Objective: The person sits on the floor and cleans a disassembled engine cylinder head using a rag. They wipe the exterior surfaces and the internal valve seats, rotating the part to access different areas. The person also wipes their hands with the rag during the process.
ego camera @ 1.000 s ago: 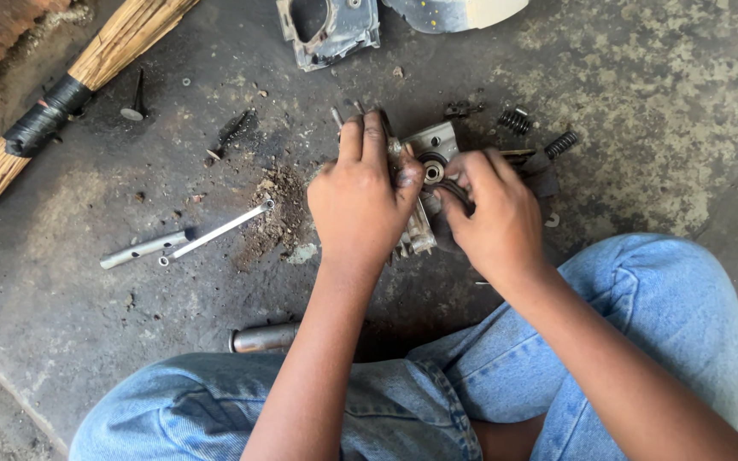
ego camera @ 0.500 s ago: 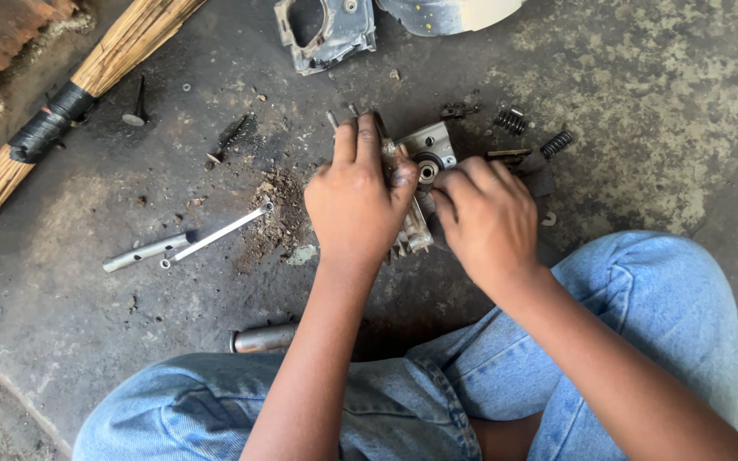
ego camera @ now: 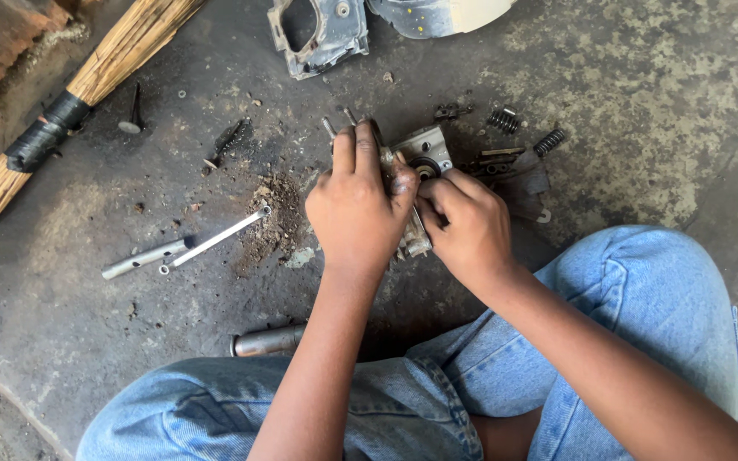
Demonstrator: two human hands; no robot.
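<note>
Engine part (ego camera: 420, 154), grey cast metal with a round bore, sits on the stained concrete floor (ego camera: 642, 102) between your two hands, just ahead of your knees. Your left hand (ego camera: 358, 209) is closed over its left side, fingers curled across the top, thumb greasy. Your right hand (ego camera: 465, 224) is narrow, fingertips pinched against the part just below the bore; what they pinch cannot be told. Two coil springs (ego camera: 523, 130) lie just beyond, to the right. A thin rod (ego camera: 215, 236) and a metal tube (ego camera: 143, 258) lie well left. A straw broom (ego camera: 70, 94) lies far left; a grey housing (ego camera: 318, 34) at the top edge.
</note>
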